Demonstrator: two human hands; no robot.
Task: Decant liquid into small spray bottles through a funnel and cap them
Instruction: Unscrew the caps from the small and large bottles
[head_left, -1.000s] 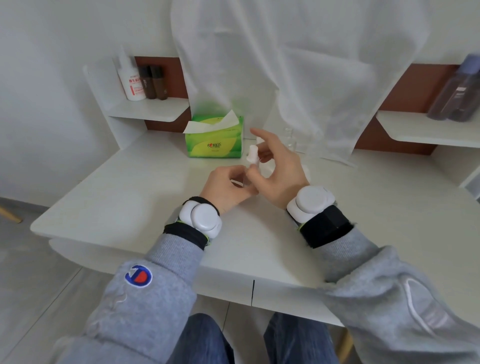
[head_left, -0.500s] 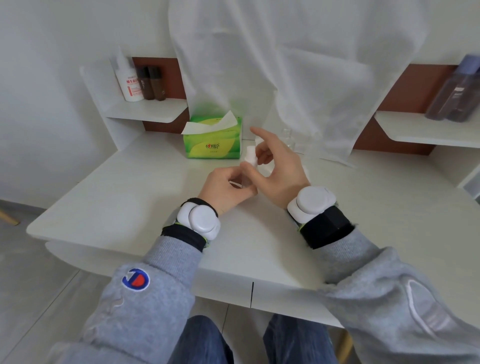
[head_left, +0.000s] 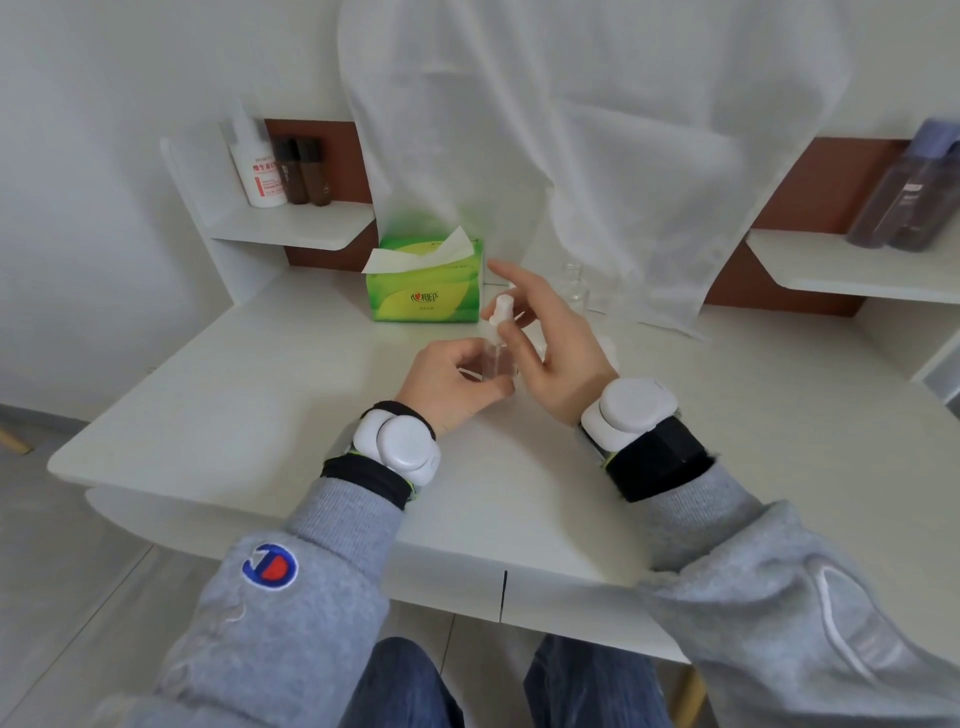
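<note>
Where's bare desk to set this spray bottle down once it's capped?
Widest bare desk lies left of the left hand, bordered by the tissue box and the front-left edge. Another open stretch runs right of the right hand, in front of the white cloth. Crowded: behind the spray bottle, where small clear bottles stand between tissue box and cloth.

Spray bottle (head_left: 497, 358): clear, smooth plastic. Its pump cap (head_left: 502, 306): matt white plastic. Table (head_left: 260, 389): white, smooth, low sheen. Tissue pack (head_left: 423, 291) at 11 o'clock of the bottle: glossy green film, white paper tissue (head_left: 447, 247) on top. Hanging sheet (head_left: 597, 130) at 12: thin white cloth, semi-sheer, creased. Sleeves (head_left: 311, 597): grey fleecy knit, ribbed cuffs. Wrist units (head_left: 402, 452): smooth white plastic, slight gloss. Strap (head_left: 657, 460): black matt fabric. Shelf at 10: white plastic bottle (head_left: 260, 171), glossy dark brown bottles (head_left: 306, 171).
</note>
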